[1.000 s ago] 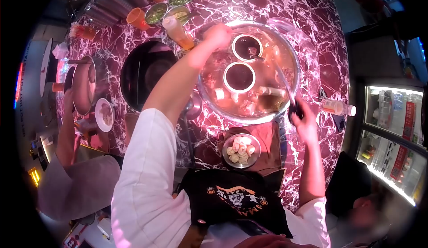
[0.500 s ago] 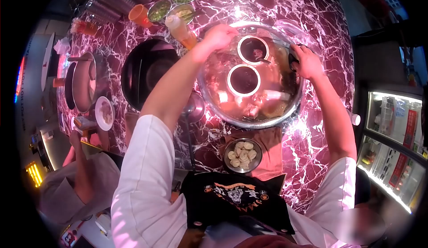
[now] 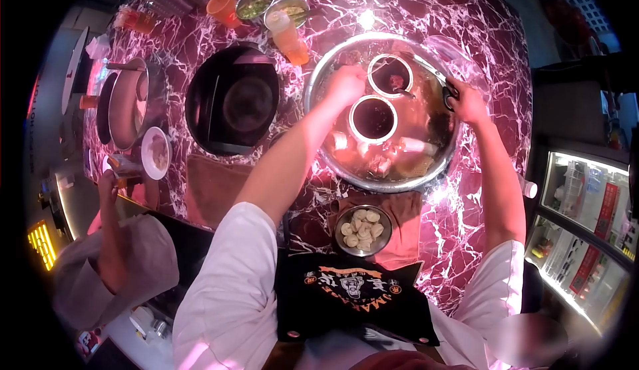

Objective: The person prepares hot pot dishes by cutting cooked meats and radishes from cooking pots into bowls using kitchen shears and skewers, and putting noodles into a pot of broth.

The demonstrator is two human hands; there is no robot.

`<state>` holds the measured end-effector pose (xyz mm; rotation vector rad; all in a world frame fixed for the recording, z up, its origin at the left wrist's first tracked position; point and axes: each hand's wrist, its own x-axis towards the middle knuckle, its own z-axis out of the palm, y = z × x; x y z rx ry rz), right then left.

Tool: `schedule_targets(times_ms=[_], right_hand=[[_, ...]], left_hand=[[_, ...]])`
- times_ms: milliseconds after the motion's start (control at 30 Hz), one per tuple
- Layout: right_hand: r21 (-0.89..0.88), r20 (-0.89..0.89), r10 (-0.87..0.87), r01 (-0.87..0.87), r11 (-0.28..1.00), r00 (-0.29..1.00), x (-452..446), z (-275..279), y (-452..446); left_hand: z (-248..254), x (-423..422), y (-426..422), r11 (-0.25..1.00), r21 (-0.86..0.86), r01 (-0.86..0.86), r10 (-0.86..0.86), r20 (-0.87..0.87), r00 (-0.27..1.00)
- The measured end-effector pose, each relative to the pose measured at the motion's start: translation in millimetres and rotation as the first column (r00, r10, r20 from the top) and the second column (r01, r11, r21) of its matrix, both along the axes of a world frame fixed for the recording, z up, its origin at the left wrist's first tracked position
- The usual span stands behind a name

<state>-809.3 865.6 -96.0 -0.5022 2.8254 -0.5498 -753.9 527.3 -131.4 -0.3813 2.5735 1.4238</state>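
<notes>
A wide metal basin (image 3: 318,145) of brown broth with pieces of meat (image 3: 381,165) stands in front of me. Inside it are two white-rimmed round pots of dark liquid, a far one (image 3: 391,77) and a near one (image 3: 373,120). My left hand (image 3: 346,86) is closed over the basin's left part, beside the far pot; what its fingers hold is hidden. At the right rim, my right hand (image 3: 468,104) is closed around the black handles of scissors (image 3: 436,74), whose silver blades point toward the far side of the basin.
A metal bowl of dumplings (image 3: 363,230) sits nearest me on a brown cloth (image 3: 401,237). Left of the basin are a black pan (image 3: 200,107) and a squeeze bottle (image 3: 291,42). Bowls of chopped greens (image 3: 254,4) stand farther back. Another person (image 3: 126,263) works at left.
My left hand has come nearer and slightly right, from the basin's far rim to over the broth. The scissors stay in my right hand, a little lower. The view has shifted slightly.
</notes>
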Motion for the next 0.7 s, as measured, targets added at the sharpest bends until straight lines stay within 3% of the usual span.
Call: schedule_targets(times_ms=[133,200,267,333,433,700], right_hand=[[-0.002,0.025,-0.016,0.016,1.0,1.0,3,10,-5],[-0.014,0.002,0.002,-0.002,1.0,1.0,5,4,-3],[0.018,0.007,0.001,-0.001,1.0,1.0,11,9,-5],[0.06,0.0,-0.018,0.018,0.998,1.0,15,15,-5],[0.141,-0.093,-0.015,0.028,0.99,0.996,19,26,-2],[0.116,-0.083,0.012,-0.002,0.993,0.996,8,18,-25]], left_hand=[[-6,-8,24,0.995,-0.016,-0.095,0.095,-0.033,0.995],[-26,-17,34,0.993,0.056,-0.108,0.112,-0.071,0.991],[-38,-25,42,0.989,0.087,-0.122,0.121,0.017,0.992],[-44,-26,47,0.971,0.165,-0.174,0.191,-0.098,0.977],[-40,-18,39,0.979,0.177,-0.101,0.131,-0.169,0.977],[-37,-23,30,0.982,0.19,0.002,0.051,-0.276,0.96]])
